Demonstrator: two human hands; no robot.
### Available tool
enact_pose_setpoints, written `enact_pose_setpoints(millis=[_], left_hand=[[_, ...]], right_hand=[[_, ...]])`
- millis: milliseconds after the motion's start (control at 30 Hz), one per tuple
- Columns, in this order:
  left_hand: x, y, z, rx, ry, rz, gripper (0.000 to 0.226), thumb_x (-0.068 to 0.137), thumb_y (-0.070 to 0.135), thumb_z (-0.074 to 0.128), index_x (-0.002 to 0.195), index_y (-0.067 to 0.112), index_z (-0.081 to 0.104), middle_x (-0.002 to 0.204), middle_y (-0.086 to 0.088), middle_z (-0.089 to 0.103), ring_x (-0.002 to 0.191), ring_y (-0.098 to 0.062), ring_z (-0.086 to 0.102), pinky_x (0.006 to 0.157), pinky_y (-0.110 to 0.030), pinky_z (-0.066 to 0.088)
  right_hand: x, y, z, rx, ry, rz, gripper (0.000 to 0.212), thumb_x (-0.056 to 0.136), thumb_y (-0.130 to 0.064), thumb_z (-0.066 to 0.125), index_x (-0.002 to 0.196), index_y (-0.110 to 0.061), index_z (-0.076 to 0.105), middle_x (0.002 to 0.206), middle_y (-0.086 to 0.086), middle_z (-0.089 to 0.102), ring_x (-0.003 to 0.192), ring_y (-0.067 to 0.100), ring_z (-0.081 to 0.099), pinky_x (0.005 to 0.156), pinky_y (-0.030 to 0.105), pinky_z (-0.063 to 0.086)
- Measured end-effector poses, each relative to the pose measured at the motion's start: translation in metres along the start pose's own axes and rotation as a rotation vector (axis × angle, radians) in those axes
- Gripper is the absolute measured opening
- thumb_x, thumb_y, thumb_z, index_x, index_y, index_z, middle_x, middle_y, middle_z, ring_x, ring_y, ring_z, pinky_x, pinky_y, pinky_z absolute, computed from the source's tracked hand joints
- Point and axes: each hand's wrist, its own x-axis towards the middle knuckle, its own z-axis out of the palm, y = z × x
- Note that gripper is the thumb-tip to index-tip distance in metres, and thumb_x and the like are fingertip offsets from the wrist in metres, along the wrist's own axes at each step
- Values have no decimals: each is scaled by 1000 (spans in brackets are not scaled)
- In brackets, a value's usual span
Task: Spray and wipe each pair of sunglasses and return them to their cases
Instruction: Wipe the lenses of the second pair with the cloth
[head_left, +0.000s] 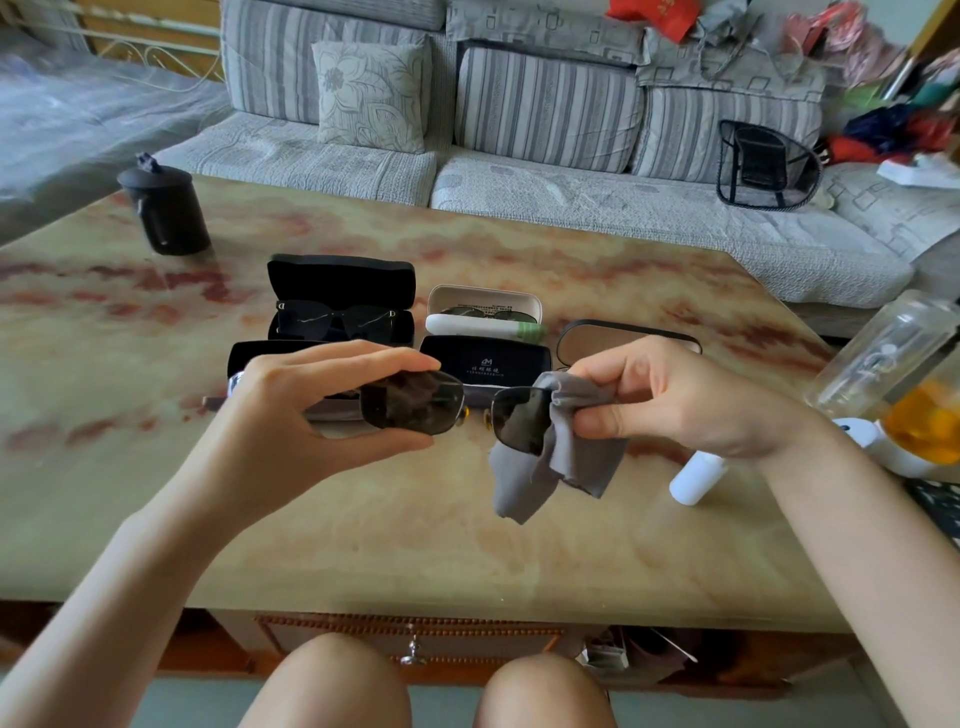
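From my feed: left hand pinches one lens of the sunglasses, and right hand pinches the grey cloth round the other, above the table. Open cases sit just behind. A white bottle, probably the spray, lies near the right wrist.

We've got a grey striped sofa with floral cushion behind a marble-patterned table, all daylit.

Sunglasses in left hand, grey cloth in right hand.
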Motion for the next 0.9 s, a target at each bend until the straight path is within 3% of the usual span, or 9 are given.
enact_pose_setpoints(millis=[133,333,500,700,900], left_hand=[[-1,0,0,9,-2,-6,46,73,43,72,115,29,64,110,15,67,101,2,65,91,-11,47],[-1,3,1,12,-27,4,46,74,41,71,117,26,64,112,14,67,104,3,64,92,-10,47],[1,6,4,43,-43,48,47,71,30,78,115,25,63,113,14,65,104,4,61,91,-8,46],[4,9,8,52,-49,106,39,77,35,72,114,27,66,113,18,62,101,7,59,88,-8,46],[3,7,5,36,-29,75,45,75,38,76,117,29,64,111,17,66,101,4,62,89,-9,48]], right_hand=[[-1,-3,1,-13,-41,22,21,79,-4,66,99,-8,67,87,-1,73,80,9,68,69,20,53],[4,-7,13,-220,44,29,22,72,4,79,90,-4,70,86,6,73,84,30,70,74,40,59],[11,-12,23,-279,53,28,18,71,-5,83,76,-15,69,72,-4,71,69,7,64,66,30,52],[24,-16,31,-296,89,-6,23,77,-20,80,82,0,71,78,18,71,63,10,58,60,30,44],[25,-17,29,-202,87,-13,28,90,-24,64,85,3,69,67,9,62,52,7,52,55,27,40]])
